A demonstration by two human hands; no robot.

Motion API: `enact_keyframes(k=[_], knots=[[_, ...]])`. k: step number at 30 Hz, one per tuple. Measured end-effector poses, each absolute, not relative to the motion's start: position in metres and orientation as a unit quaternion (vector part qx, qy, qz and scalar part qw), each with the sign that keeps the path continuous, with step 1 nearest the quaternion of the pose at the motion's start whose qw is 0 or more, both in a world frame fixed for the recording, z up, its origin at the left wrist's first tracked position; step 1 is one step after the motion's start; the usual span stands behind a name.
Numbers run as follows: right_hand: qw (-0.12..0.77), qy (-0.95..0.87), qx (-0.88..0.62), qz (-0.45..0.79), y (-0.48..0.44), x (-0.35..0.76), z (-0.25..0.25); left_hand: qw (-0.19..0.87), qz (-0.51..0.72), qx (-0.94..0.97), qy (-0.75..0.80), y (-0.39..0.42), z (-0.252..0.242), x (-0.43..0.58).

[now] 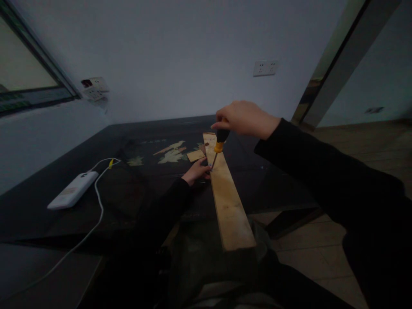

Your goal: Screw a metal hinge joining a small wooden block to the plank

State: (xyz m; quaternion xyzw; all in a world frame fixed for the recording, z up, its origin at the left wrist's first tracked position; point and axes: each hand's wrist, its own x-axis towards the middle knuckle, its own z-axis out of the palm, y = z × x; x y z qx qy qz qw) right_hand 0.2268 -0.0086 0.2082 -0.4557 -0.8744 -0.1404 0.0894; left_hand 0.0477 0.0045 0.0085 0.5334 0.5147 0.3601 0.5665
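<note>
In my right hand [241,118] is a screwdriver [219,146] with a black and yellow handle, gripped from above. Its shaft slants down to the left edge of a long wooden board [230,201]. At the tip, a small metal piece [210,165] shows at the board's edge, too small to name exactly. My left hand [195,171] lies low against that edge, its fingers closed around the metal piece. The board's near end juts past the table edge over my lap. Touching the board's left side near my left fingers is a small square wooden piece [195,155].
The dark glossy table [144,193] has a bird and leaf picture on its top. On the left lies a white power bank [73,190], with a white cable [100,201] hanging over the front edge. A wall with sockets [265,68] stands behind.
</note>
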Motion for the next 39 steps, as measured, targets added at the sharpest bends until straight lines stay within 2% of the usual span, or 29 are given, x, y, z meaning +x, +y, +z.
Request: enact_keyframes(k=[5, 11, 22, 32, 39], knots=[[0.101, -0.861, -0.480, -0.133, -0.007, 0.228, 0.206, 0.569, 0.360, 0.539, 0.507, 0.006, 0.005, 0.047], [0.054, -0.934, -0.350, -0.041, -0.004, 0.243, 0.220, 0.569, 0.364, 0.545, 0.497, 0.010, -0.001, 0.042], [0.089, -0.851, -0.487, -0.175, -0.011, 0.224, 0.201, 0.561, 0.355, 0.544, 0.513, 0.009, 0.003, 0.046], [0.040, -0.923, -0.379, -0.063, -0.007, 0.236, 0.221, 0.578, 0.350, 0.536, 0.506, 0.009, 0.006, 0.044], [0.132, -0.852, -0.484, -0.150, -0.005, 0.226, 0.200, 0.584, 0.360, 0.526, 0.502, 0.012, 0.002, 0.044]])
